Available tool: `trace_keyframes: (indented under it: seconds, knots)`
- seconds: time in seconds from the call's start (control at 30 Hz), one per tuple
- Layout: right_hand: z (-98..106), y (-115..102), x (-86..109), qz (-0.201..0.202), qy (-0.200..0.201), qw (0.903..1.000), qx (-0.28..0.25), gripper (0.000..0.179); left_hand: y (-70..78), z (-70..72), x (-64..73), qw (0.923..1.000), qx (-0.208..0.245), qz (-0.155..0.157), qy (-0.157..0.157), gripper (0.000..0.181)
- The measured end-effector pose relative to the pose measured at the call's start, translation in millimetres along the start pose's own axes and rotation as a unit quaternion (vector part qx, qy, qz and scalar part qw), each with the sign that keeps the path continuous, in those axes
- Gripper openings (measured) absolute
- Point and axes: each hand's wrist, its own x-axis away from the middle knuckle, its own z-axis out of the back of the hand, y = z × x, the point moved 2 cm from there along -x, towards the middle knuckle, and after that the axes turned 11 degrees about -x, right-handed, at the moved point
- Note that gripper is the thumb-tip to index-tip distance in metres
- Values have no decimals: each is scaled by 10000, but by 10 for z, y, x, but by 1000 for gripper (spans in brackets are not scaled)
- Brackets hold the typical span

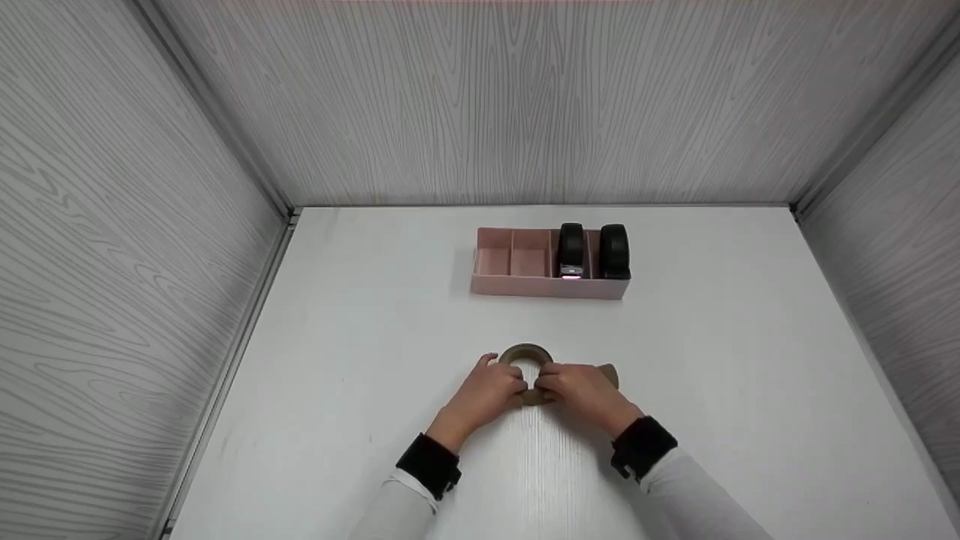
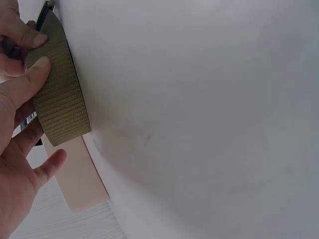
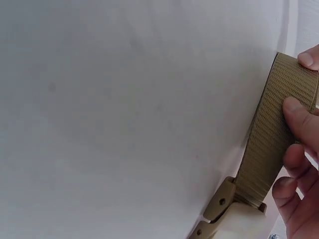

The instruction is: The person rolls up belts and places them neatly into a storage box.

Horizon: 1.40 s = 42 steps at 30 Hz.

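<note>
A khaki webbing belt point(image 1: 526, 350) stands on its edge on the white table, bent into a loop. My left hand point(image 1: 489, 390) pinches the loop's near left side, the thumb point(image 2: 37, 74) lying along the ribbed webbing in the left wrist view. From the other side my right hand point(image 1: 585, 390) grips the belt, its thumb point(image 3: 297, 115) pressed to the outer face. The belt's khaki buckle point(image 3: 222, 201) shows below that hand in the right wrist view. Curled fingers partly hide the inside of the loop.
Beyond the hands stands a pink divided box point(image 1: 547, 287). Two black rolled belts, one point(image 1: 571, 246) with a shiny metal buckle and another point(image 1: 615, 251) at the right end, sit in its right-hand compartments. Grey wood-grain panels point(image 1: 510, 105) enclose the table's back and sides.
</note>
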Motion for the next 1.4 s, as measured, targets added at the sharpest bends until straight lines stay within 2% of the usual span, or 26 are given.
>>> trace_keyframes:
  seconds: [0.13,0.27,0.43,0.53,0.63,0.8,0.93,1.07,1.2,1.3,1.4]
  knots:
    - [32,17,10,-146,39,9998,131,31,-44,14,-5,9999,128,-89,-1,10]
    - [63,38,5,-427,183,9971,601,44,-73,17,-8,9989,446,-159,25,10]
    - [60,64,20,-431,284,9943,929,35,-83,21,1,9950,952,-277,88,7]
    - [39,82,31,-208,219,9968,741,27,-95,18,11,9941,1029,-331,97,7]
    - [27,96,35,-74,107,9986,509,21,-102,2,9,9954,892,-334,112,9]
    - [25,106,36,38,13,9997,231,20,-71,-9,-6,9988,487,-93,19,5]
    - [22,74,31,19,37,9996,269,15,-11,5,-6,9992,365,133,-68,6]
    - [-12,32,4,34,54,9988,482,9,53,-19,-7,9995,72,323,-17,11]
    - [-38,17,-10,45,32,9983,575,12,88,-27,-14,9993,-165,350,21,11]
    - [-13,15,-2,27,77,9995,311,16,63,2,-7,9997,78,240,59,6]
    - [37,26,23,-7,138,9998,-162,26,-9,39,15,9966,783,250,-37,6]
